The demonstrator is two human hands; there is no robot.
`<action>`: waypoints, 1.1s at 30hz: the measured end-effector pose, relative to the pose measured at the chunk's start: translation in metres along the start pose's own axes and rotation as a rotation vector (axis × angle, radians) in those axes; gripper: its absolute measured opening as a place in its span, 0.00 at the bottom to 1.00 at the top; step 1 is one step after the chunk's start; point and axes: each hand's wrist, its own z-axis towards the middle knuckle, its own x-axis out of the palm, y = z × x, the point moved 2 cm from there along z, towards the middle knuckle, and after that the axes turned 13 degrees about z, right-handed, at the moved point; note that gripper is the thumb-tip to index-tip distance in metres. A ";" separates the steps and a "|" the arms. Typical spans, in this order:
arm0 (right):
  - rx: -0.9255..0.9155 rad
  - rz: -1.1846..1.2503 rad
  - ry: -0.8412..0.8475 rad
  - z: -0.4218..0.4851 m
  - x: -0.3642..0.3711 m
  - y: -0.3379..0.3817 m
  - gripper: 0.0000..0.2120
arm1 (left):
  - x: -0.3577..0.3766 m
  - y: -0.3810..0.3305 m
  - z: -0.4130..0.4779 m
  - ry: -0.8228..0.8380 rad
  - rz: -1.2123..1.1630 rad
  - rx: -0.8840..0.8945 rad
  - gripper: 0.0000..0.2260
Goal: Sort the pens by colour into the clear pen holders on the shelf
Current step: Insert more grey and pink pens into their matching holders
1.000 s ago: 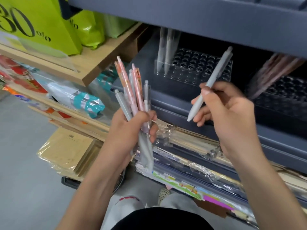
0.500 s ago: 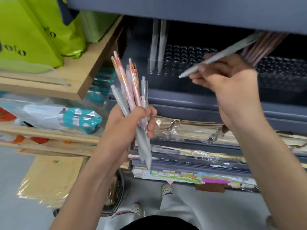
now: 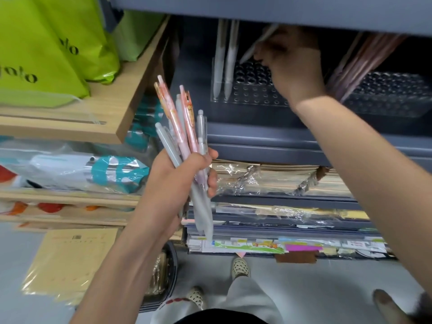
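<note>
Right hand (image 3: 291,66): pinches a grey pen (image 3: 253,49), tip just above the left holder (image 3: 247,99).
Left hand (image 3: 177,183): grips the mixed bundle (image 3: 184,123).
Risk: pen, seemingly tilted, may miss its hole.

Grey pen (image 3: 253,48) in right hand (image 3: 289,66) blurred w/ top behind upper shelf (image 3: 280,10); pink pens (image 3: 361,66) blurry too
</note>
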 end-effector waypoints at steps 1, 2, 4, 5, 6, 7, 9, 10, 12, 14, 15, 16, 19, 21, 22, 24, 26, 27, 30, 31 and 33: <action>0.000 -0.054 0.015 0.003 0.002 -0.002 0.05 | -0.001 0.000 -0.001 0.004 0.000 -0.004 0.03; 0.002 -0.103 0.023 0.007 0.004 -0.004 0.04 | -0.003 0.001 -0.001 0.005 -0.001 -0.008 0.03; 0.020 -0.181 0.040 0.015 0.007 -0.007 0.03 | -0.006 0.003 -0.001 0.003 -0.014 -0.016 0.05; 0.033 -0.233 0.058 0.018 0.009 -0.008 0.03 | -0.007 0.003 -0.002 0.004 -0.010 -0.018 0.06; 0.049 -0.292 0.083 0.022 0.011 -0.009 0.08 | -0.008 0.003 -0.002 0.004 0.000 -0.016 0.06; 0.070 -0.349 0.114 0.024 0.013 -0.009 0.12 | -0.010 0.004 -0.003 0.003 0.006 -0.013 0.04; 0.118 -0.436 0.176 0.025 0.015 -0.010 0.20 | -0.013 0.006 -0.005 0.003 0.010 -0.016 0.03; 0.142 -0.464 0.202 0.025 0.015 -0.011 0.23 | -0.014 0.007 -0.005 0.004 0.009 -0.018 0.03; 0.183 -0.496 0.230 0.025 0.015 -0.014 0.26 | -0.016 0.008 -0.007 0.004 0.014 -0.012 0.05; 0.225 -0.511 0.241 0.025 0.015 -0.015 0.27 | -0.016 0.008 -0.008 0.004 0.015 -0.011 0.03; 0.241 -0.509 0.247 0.025 0.015 -0.014 0.27 | -0.016 0.009 -0.009 -0.004 0.018 -0.013 0.03; 0.248 -0.511 0.254 0.026 0.016 -0.014 0.26 | -0.016 0.009 -0.010 -0.007 0.024 -0.017 0.03; 0.256 -0.528 0.265 0.028 0.016 -0.014 0.24 | -0.014 0.008 -0.012 -0.003 0.034 -0.022 0.04; 0.275 -0.514 0.265 0.029 0.016 -0.015 0.23 | -0.013 0.008 -0.013 0.001 0.039 -0.025 0.04; 0.279 -0.510 0.265 0.028 0.016 -0.014 0.23 | -0.013 0.007 -0.014 0.003 0.040 -0.025 0.04; 0.273 -0.526 0.262 0.028 0.016 -0.013 0.22 | -0.012 0.007 -0.014 0.013 0.030 -0.021 0.04; 0.279 -0.548 0.265 0.027 0.016 -0.013 0.23 | -0.010 0.006 -0.014 0.031 0.022 -0.009 0.04; 0.285 -0.551 0.268 0.025 0.015 -0.012 0.24 | -0.009 0.006 -0.014 0.040 0.018 0.001 0.06; 0.249 -0.534 0.204 0.014 0.006 -0.001 0.23 | -0.008 0.005 -0.013 0.078 0.019 0.039 0.09; 0.186 -0.507 0.130 0.008 0.001 0.005 0.21 | -0.008 0.005 -0.014 0.090 0.023 0.050 0.10; 0.047 -0.350 -0.018 -0.012 -0.010 0.018 0.13 | -0.006 0.007 -0.013 0.112 0.013 0.058 0.10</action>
